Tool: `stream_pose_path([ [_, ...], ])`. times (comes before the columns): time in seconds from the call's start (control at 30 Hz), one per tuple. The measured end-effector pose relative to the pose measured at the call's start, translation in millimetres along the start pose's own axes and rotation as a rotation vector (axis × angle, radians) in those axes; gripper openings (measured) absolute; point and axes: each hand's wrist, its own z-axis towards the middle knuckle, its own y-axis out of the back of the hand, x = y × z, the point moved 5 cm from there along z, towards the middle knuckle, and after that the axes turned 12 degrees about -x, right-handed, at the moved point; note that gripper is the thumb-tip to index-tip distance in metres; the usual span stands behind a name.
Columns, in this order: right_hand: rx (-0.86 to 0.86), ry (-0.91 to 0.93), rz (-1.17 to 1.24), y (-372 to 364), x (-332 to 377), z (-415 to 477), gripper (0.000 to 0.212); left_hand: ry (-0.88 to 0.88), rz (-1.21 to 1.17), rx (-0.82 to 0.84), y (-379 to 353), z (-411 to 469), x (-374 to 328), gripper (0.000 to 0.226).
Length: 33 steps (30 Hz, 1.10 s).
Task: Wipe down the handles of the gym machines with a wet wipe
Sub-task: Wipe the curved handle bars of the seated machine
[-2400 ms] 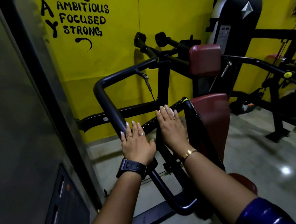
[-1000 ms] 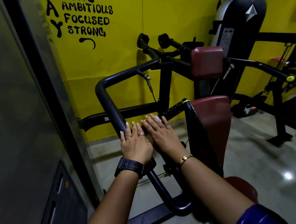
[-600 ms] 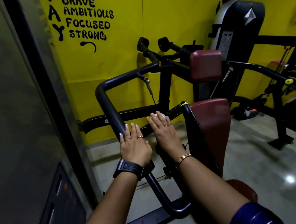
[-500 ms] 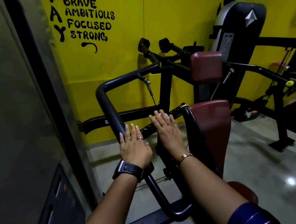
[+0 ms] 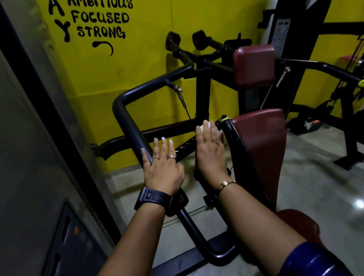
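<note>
Pressing down with straight fingers, the right hand [image 5: 210, 154] holds a white wet wipe [image 5: 205, 125] flat against the upper end of a black, textured handle [image 5: 183, 148] on a gym machine. Only a small edge of the wipe shows, past the fingertips and just beside the yellow-ringed top of the frame. The hand is released rather than clenched; its thumb is hidden, so whether it hooks under the handle cannot be told. A gold bracelet [image 5: 227, 183] circles that wrist, and a glossy blue sleeve [image 5: 317, 272] covers the upper arm.

The left hand [image 5: 163, 172] rests palm down on the machine's bent bar [image 5: 123, 106], a thick black tube that runs beside the handle. Its fingers lie straight and relaxed over the tube, grasping nothing. It wears rings, and a black watch [image 5: 154, 198] sits on the wrist.

A maroon back pad [image 5: 262, 140] stands just to the right of the handle, with a smaller upper pad [image 5: 253, 64] behind it and a maroon seat [image 5: 297, 224] below the right forearm. Behind the machine is a yellow wall [image 5: 143, 56] painted with black words. The floor [image 5: 323, 178] is grey and shiny. A grey panel [image 5: 16, 149] fills the left side.
</note>
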Motion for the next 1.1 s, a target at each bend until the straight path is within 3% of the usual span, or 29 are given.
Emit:
stream_pose_path([
  [0.07, -0.009, -0.101, 0.072, 0.7, -5.0, -1.7, 0.089, -0.027, -0.016, 0.014, -1.3, 10.4, 2.4, 0.066],
  [0.23, -0.001, 0.02, 0.09, -2.8, 23.8, -18.2, 0.086, -0.167, -0.041, 0.048, -12.2, 28.9, 3.8, 0.064],
  [0.33, 0.004, 0.02, 0.011, -6.8, 23.9, -12.9, 0.08, -0.203, -0.044, 0.037, -15.8, 30.7, 4.6, 0.078],
  [0.47, -0.006, -0.169, 0.02, 1.4, -3.3, -0.8, 0.069, -0.206, -0.045, 0.012, -17.1, 29.3, 6.8, 0.078],
  [0.6, 0.125, -0.119, 0.033, 0.3, 2.4, -4.9, 0.071, -0.173, -0.077, -0.022, -17.9, 28.2, 9.1, 0.085],
  [0.7, 0.108, -0.169, 0.012, 0.1, 2.0, 10.4, 0.069, -0.159, -0.095, -0.023, -17.7, 28.7, 10.8, 0.089],
  [0.9, 0.11, -0.422, 0.101, 5.1, -4.2, 5.7, 0.089, -0.143, -0.107, -0.017, -16.8, 28.9, 10.0, 0.091],
  [1.1, 0.145, -0.269, 0.161, -1.4, 16.0, -3.5, 0.079, -0.165, -0.137, -0.025, -16.0, 28.9, 10.6, 0.085],
])
